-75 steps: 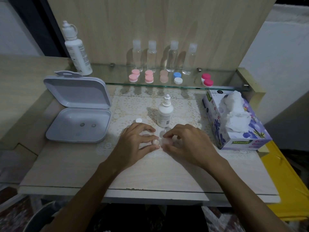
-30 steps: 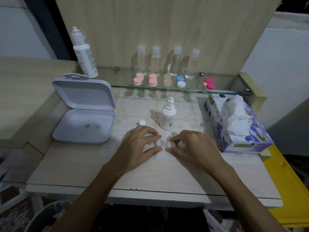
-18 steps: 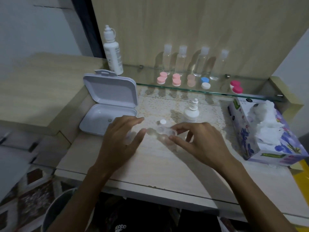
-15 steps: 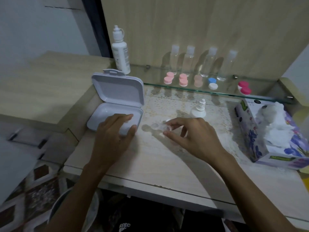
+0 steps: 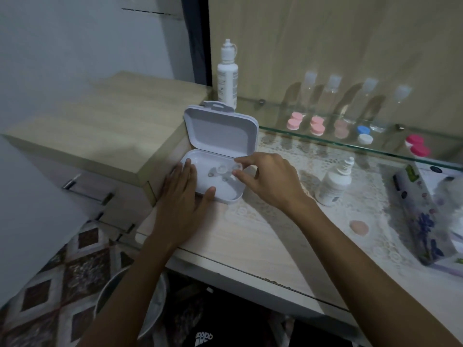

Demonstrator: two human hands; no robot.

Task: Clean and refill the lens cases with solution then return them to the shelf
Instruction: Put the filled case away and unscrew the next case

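An open white hinged box sits at the table's left edge. My right hand pinches a clear lens case and holds it over the box's tray. My left hand lies against the tray's near left corner, fingers straight, thumb on the front rim. A small white solution bottle stands uncapped to the right of my right hand. A pale round cap lies on the table nearer to me. Several coloured lens cases line the glass shelf.
A tall white bottle and several clear bottles stand on the shelf. A tissue box is at the right. A wooden cabinet adjoins on the left. A metal bowl sits on the floor below.
My right hand carried the clear lens case left, from the lace mat to over the open box. My left hand moved to the box's tray. The view swung left.
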